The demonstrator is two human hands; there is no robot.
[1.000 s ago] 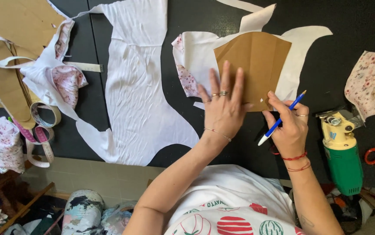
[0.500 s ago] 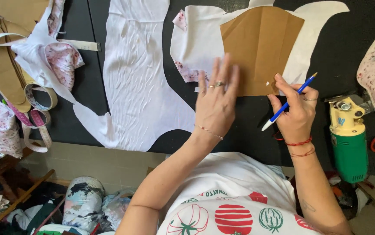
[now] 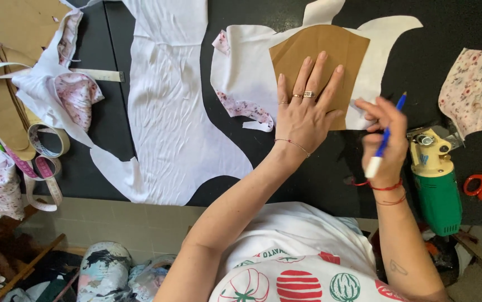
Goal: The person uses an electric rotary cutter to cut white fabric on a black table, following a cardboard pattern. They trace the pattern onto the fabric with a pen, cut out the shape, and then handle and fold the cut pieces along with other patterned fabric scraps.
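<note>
Brown paper pattern piece (image 3: 330,53) lies on white cut fabric (image 3: 246,72) mid-table, left hand (image 3: 307,109) now pressed flat on it, fingers spread. Right hand (image 3: 383,140), clasping a blue pen (image 3: 385,137), has lifted off the pattern's right edge.

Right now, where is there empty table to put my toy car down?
Bare black table shows at the top right, between the white cloth and the flowery cloth. A smaller patch lies between the long white cloth and the left hand. The left edge is crowded with tape measures.
</note>
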